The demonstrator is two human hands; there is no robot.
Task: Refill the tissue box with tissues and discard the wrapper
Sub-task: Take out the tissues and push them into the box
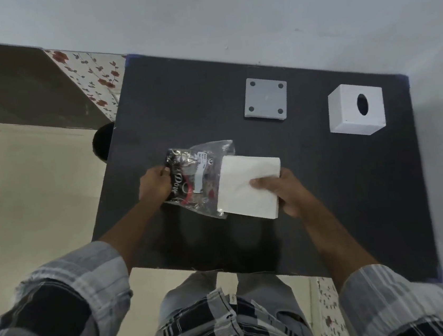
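A white stack of tissues [247, 184] sticks halfway out of a clear plastic wrapper [196, 176] with black and red print, over the middle of the dark table [330, 210]. My left hand [154, 185] grips the wrapper's left end. My right hand [286, 190] holds the right side of the tissue stack, thumb on top. The white cube tissue box [356, 109] with an oval hole stands at the far right of the table. Its grey square base plate [265, 99] lies apart, to the box's left.
A white wall runs behind and to the right of the table. A dark round object [102, 141] sits on the floor by the table's left edge. Beige floor tiles and a floral strip lie to the left. My legs stand at the near edge.
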